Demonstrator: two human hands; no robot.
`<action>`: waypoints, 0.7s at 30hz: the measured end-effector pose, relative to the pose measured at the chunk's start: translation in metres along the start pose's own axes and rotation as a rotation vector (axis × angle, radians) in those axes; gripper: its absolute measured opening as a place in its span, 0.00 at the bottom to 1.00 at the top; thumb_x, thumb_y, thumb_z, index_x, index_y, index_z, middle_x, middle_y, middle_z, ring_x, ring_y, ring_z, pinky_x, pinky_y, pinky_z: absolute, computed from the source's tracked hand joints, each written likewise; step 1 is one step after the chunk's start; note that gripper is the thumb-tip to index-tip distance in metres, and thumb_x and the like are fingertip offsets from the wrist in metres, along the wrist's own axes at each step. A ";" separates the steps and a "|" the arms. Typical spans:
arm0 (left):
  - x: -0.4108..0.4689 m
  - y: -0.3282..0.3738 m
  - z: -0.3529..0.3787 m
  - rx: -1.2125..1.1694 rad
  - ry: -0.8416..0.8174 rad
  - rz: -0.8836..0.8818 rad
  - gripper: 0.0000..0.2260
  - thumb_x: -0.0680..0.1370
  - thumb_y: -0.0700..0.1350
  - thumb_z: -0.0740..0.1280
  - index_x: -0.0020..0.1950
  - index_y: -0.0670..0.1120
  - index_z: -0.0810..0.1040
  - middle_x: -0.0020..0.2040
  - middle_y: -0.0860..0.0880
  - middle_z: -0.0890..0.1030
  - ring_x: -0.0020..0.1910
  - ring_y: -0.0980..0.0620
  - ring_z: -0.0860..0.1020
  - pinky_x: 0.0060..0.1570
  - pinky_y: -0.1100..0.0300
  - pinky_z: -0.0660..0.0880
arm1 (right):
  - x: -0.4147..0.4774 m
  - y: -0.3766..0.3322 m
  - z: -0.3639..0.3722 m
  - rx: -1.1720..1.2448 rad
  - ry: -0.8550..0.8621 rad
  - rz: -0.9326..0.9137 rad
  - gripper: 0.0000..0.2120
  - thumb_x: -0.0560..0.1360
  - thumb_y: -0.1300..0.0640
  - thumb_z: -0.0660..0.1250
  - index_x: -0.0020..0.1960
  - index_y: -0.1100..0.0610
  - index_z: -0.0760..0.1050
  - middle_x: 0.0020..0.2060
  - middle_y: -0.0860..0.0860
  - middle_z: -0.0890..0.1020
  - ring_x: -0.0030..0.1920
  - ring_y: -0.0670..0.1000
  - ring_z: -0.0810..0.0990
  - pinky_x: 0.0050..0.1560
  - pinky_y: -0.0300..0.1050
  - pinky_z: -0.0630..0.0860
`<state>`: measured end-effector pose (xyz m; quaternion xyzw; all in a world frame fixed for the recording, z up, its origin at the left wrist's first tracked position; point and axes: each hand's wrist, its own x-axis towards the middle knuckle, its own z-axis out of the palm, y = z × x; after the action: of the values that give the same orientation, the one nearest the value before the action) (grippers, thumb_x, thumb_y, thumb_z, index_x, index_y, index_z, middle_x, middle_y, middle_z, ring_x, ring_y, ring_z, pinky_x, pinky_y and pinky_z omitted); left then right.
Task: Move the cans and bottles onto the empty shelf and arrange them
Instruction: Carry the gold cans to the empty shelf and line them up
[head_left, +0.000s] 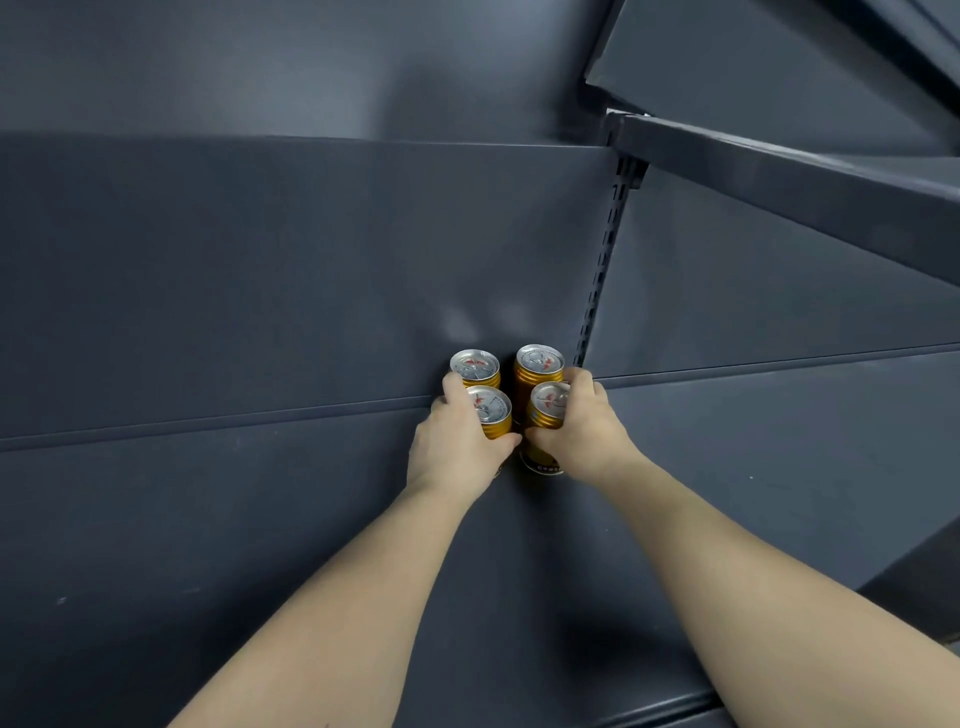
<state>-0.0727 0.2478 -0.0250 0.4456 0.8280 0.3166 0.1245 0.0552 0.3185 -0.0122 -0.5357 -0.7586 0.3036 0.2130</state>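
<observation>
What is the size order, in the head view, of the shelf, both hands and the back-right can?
1. shelf
2. left hand and right hand: about alike, not ranked
3. back-right can, partly hidden behind the front-right can

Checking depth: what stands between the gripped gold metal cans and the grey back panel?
Back left gold can and back right gold can, both upright, head view.
</observation>
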 end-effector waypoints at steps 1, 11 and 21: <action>0.001 0.000 0.002 -0.004 0.005 -0.009 0.37 0.69 0.59 0.78 0.68 0.50 0.61 0.64 0.46 0.76 0.61 0.42 0.77 0.52 0.51 0.76 | 0.001 0.001 0.000 0.002 0.001 -0.007 0.37 0.73 0.57 0.76 0.74 0.54 0.59 0.69 0.55 0.68 0.66 0.57 0.74 0.65 0.50 0.72; -0.006 -0.002 0.004 -0.023 -0.042 -0.003 0.41 0.71 0.58 0.77 0.75 0.50 0.57 0.69 0.45 0.71 0.65 0.41 0.74 0.59 0.49 0.74 | 0.005 0.011 -0.002 0.019 -0.034 -0.012 0.44 0.72 0.55 0.77 0.79 0.53 0.53 0.72 0.53 0.66 0.69 0.55 0.71 0.66 0.49 0.71; -0.004 -0.002 0.001 0.001 -0.041 0.010 0.32 0.73 0.53 0.76 0.69 0.49 0.62 0.66 0.45 0.74 0.63 0.42 0.75 0.57 0.50 0.75 | 0.011 0.011 -0.001 -0.021 -0.043 -0.018 0.36 0.73 0.56 0.76 0.74 0.54 0.60 0.69 0.54 0.70 0.66 0.56 0.74 0.63 0.49 0.73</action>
<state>-0.0711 0.2439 -0.0279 0.4562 0.8232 0.3078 0.1398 0.0597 0.3317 -0.0196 -0.5242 -0.7710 0.3052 0.1939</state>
